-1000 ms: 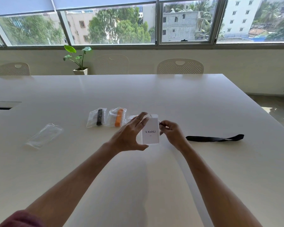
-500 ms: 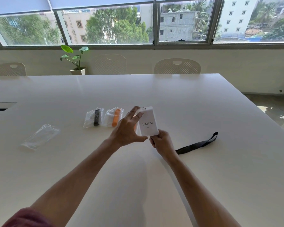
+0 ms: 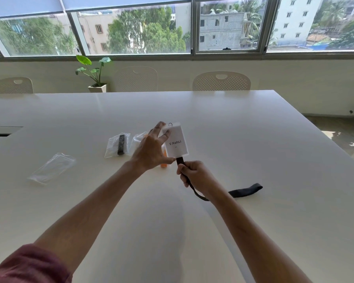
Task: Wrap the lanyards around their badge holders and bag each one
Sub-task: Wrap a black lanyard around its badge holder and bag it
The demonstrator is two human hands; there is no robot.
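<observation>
Now my left hand (image 3: 151,151) holds the white rectangular badge holder (image 3: 175,142) upright at frame centre, fingers spread along its left edge and thumb under its bottom corner. Its long axis runs up-down. My right hand (image 3: 194,174), just below it, is curled around the black fabric lanyard (image 3: 246,190), which drops from the bottom edge and trails right across the white table (image 3: 253,139).

The white badge holder (image 3: 176,142) carries the one readable text: "V.KohLi", printed in dark letters across the middle of its face, slanting with the tilt of the card. Beneath the name sits a second, much smaller line of print, too tiny to make out. Nothing else on the table (image 3: 253,139) shows any readable lettering
</observation>
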